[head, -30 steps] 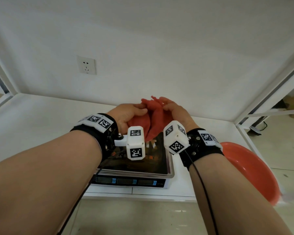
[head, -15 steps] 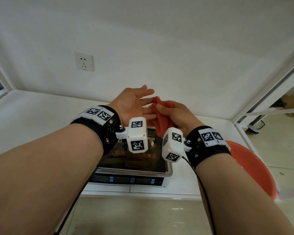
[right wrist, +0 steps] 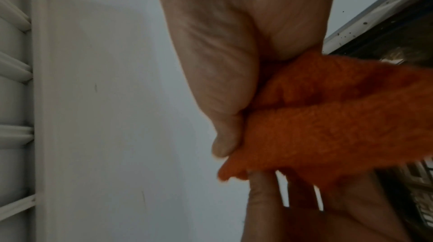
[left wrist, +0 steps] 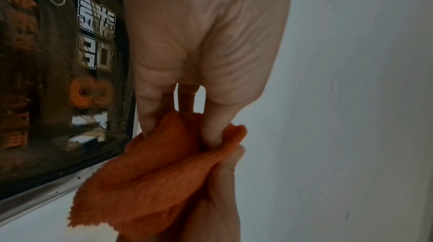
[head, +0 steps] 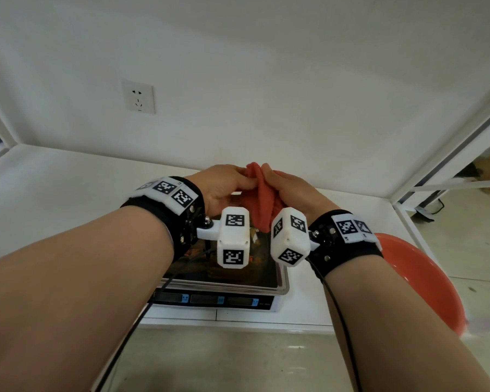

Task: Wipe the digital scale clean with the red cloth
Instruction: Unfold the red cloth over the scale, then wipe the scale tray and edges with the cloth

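The red cloth (head: pixel 262 198) hangs bunched between my two hands, above the back of the digital scale (head: pixel 232 281). My left hand (head: pixel 227 183) pinches the cloth's upper edge with its fingertips (left wrist: pixel 211 135). My right hand (head: pixel 289 188) grips the cloth (right wrist: pixel 328 116) from the other side, thumb (right wrist: pixel 222 142) pressed into the fabric. The scale has a dark printed platter (left wrist: pixel 58 79) with a metal rim and a front display strip (head: pixel 210 299). Much of the platter is hidden behind my wrists and the wrist cameras.
An orange-red plastic basin (head: pixel 419 281) sits at the table's right front corner. The white table (head: pixel 54 188) runs left to a white frame. A wall socket (head: pixel 138 96) is on the white back wall. The table's front edge lies just below the scale.
Half a second ago my left hand was open with fingers spread beside the cloth; now its fingers pinch the cloth again. Both hands stay above the back of the scale.
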